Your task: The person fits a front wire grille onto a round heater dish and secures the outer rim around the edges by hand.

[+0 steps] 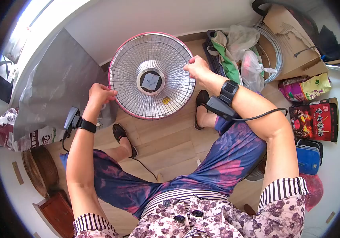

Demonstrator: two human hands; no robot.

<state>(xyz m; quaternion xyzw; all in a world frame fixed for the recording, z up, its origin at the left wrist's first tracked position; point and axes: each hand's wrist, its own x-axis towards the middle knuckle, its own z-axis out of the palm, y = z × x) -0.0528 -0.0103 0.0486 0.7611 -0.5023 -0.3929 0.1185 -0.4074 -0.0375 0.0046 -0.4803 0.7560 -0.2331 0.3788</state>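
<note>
A round dish-shaped electric heater (134, 99) with a wire grille and red rim faces up at me, a pale label on its central disc. My left hand (100, 94) is at its lower left edge, the fingers closed in a pinch on the rim. On the right edge, my right hand (198, 67) has thumb and fingertips pinched on the grille's rim. What lies under the heater is hidden. Both wrists wear black straps with small boxes and cables.
A grey sheet (55, 79) leans at the left. Plastic bags (251, 65), coiled wire (275, 47) and a cardboard box (293, 43) crowd the right. Food packages (313, 119) and a blue case (308, 158) lie below them. My feet stand on the wooden floor (162, 139), beside a thin black cable.
</note>
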